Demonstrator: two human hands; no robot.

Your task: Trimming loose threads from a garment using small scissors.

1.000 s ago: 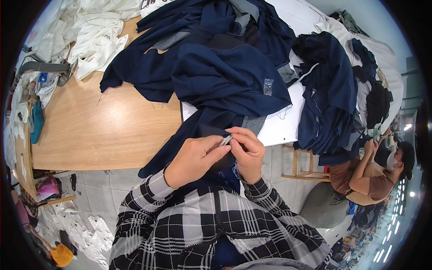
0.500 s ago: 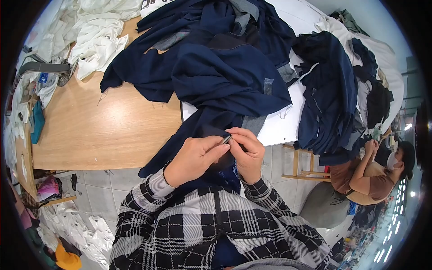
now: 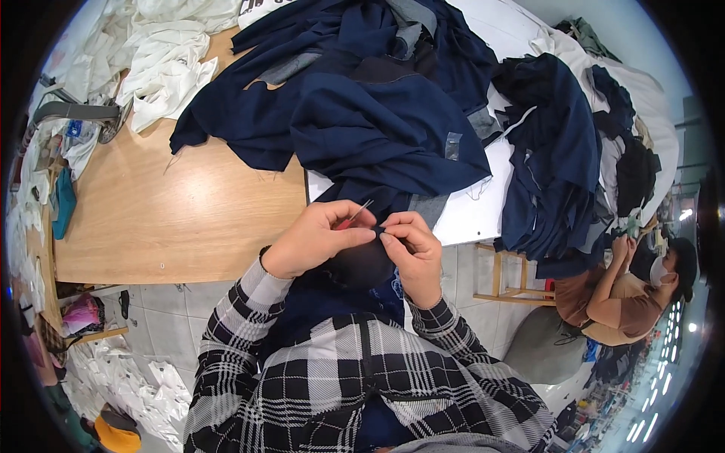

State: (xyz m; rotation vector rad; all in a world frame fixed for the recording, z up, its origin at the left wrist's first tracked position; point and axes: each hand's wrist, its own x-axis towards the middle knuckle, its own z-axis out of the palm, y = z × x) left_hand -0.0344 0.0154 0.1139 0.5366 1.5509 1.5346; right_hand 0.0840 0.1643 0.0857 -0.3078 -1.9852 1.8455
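My left grip (image 3: 319,235) is closed around a small red tool (image 3: 345,224), and its thin metal tip points toward the far side of the surface (image 3: 189,219). My right grip (image 3: 414,253) is narrow, pinching the dark cloth (image 3: 364,266), which hangs between my hands at the near edge of the surface. To work well, I think I should hold the cloth lightly stretched, pinch close to the spot, and turn the tip away from my fingers and the fabric.
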